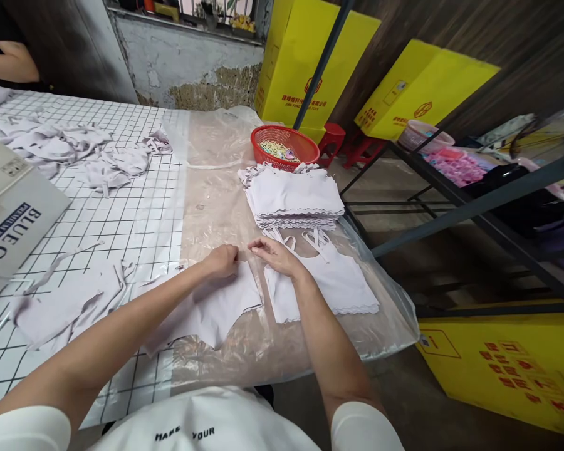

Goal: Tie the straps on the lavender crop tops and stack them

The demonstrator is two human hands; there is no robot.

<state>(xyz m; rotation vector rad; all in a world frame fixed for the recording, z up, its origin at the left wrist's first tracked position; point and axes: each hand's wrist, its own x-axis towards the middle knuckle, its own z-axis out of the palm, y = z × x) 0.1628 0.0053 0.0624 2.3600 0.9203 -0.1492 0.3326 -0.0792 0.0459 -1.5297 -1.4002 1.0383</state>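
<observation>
A pale camisole piece [216,304] lies spread in front of me on the plastic sheet. At its upper edge is my left hand [223,260], fingers curled in and closed on the fabric. My right hand [276,255] hovers just to the right, its fingers stretched toward the left hand with nothing visible in them. Under and beside my right forearm lies a pale camisole top [341,282] with thin straps and a scalloped hem, laid flat. Beyond it sits a neat stack of folded camisole tops [296,194].
A red basket [286,134] of small coloured pieces stands behind the stack. Loose pale garments [70,147] and a carton [14,207] occupy the left. A metal rack [479,225] and yellow boxes [502,363] flank the table's right. Someone's arm [12,62] shows far left.
</observation>
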